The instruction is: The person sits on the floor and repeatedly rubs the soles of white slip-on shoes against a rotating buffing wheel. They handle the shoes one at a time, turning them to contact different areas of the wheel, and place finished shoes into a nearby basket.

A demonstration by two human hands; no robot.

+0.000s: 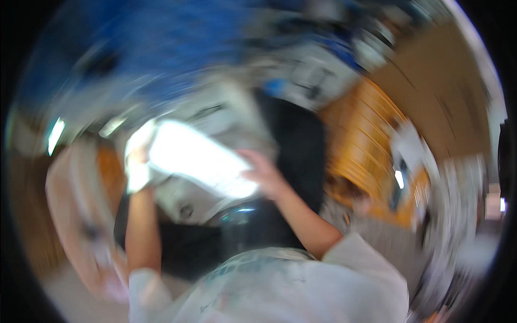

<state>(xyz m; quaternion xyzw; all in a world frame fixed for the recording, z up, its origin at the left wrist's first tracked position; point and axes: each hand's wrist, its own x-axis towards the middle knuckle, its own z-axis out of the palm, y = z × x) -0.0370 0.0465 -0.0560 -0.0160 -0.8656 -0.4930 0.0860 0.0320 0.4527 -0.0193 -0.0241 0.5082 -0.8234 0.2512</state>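
The whole view is heavily blurred by motion. My left hand (138, 168) grips the left end of a bright white flat sheet-like thing (196, 157), and my right hand (264, 175) holds its right end. The sheet is overexposed, so what it is stays unclear. Both forearms rise from white sleeves at the lower edge. Under the sheet lies a grey-white rounded object (188, 202) on a black surface (293, 156).
An orange-brown wooden surface (361, 134) lies to the right with white papers (409, 145) on it. A blue area (161, 37) fills the far top left. A pale pinkish shape (81, 215) sits at the left. Cluttered white items (312, 70) are at the back.
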